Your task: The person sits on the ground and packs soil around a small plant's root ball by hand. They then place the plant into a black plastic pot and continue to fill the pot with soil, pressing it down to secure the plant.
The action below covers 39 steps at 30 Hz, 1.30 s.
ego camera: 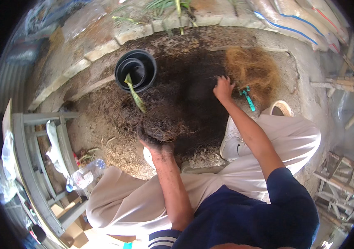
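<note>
My left hand (155, 143), dark with soil, cups a matted root ball (162, 125) from below, close in front of my lap. A snake plant leaf (136, 99), green with pale yellow edges, stands up from the root ball's far left side and overlaps the pots behind. My right hand (224, 88) is over the dark potting soil (200, 93), just left of a heap of brown coir fibre (253, 68). Its fingers are bent and dirty at the tips; whether they pinch anything is hidden. A turquoise-handled hand tool (249, 100) lies beside that hand, its head partly under the fibre.
Nested black plastic pots (151, 70) stand beyond the leaf. My shoe (232, 141) borders the soil on the right. A plastic bottle (86, 176) lies by a grey wooden frame (66, 146) at left. A masonry edging (133, 33) and filled sacks (292, 23) bound the far side.
</note>
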Each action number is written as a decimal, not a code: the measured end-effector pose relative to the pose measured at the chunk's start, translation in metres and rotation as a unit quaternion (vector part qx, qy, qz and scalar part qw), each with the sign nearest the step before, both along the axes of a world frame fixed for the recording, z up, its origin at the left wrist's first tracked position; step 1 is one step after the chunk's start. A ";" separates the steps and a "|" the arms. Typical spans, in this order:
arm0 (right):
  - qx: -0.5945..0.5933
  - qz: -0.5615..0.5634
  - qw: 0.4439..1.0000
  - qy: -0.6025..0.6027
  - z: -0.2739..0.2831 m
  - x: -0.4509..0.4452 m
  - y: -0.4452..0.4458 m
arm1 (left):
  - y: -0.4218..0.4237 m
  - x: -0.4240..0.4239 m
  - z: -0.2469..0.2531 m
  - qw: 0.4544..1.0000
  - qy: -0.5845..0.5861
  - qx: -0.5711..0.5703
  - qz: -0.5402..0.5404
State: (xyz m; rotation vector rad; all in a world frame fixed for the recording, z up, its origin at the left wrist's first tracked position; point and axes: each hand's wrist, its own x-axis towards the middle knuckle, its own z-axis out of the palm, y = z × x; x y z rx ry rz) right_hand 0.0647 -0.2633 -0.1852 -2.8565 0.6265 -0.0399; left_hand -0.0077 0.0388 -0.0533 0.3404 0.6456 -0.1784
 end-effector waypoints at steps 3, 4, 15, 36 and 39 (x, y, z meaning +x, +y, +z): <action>-0.007 0.029 0.996 0.082 -0.008 0.007 0.006 | -0.003 0.001 0.012 0.998 0.026 0.065 -0.005; 0.003 0.082 0.994 0.070 -0.015 0.005 0.009 | 0.000 0.001 0.007 0.999 0.007 0.044 -0.017; 0.263 0.058 0.960 0.074 -0.107 -0.081 0.108 | -0.002 -0.002 0.008 0.997 0.043 0.057 -0.014; 0.180 0.145 0.953 0.193 -0.064 -0.036 0.058 | -0.005 -0.006 0.028 0.998 0.034 0.058 -0.017; 0.284 0.175 0.929 0.158 -0.069 -0.034 0.072 | -0.002 -0.006 0.021 0.998 0.033 0.046 -0.001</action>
